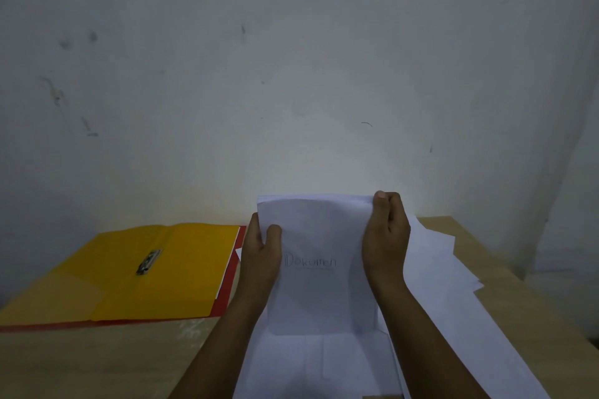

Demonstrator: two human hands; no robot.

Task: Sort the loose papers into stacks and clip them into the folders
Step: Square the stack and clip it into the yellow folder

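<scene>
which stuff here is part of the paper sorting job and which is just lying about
Part of the job:
- held paper stack, gripped by left hand and right hand
- loose papers on the table
- open yellow folder with metal clip
- red folder underneath

Just lying about:
- nothing visible; only the table and wall

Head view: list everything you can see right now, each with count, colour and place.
held stack of papers: one, white, upright between both hands at centre, top sheet handwritten "Dokumen"
loose papers: several, white, spread on the table right of and below the held stack
yellow folder: one, yellow, open flat on the table at left
metal clip: one, silver, on the yellow folder's middle
red folder: one, red, under the yellow folder, edges showing
table: one, light wood
wall: one, white, marked, behind
left hand: grips the stack's left edge
right hand: grips its right edge
</scene>
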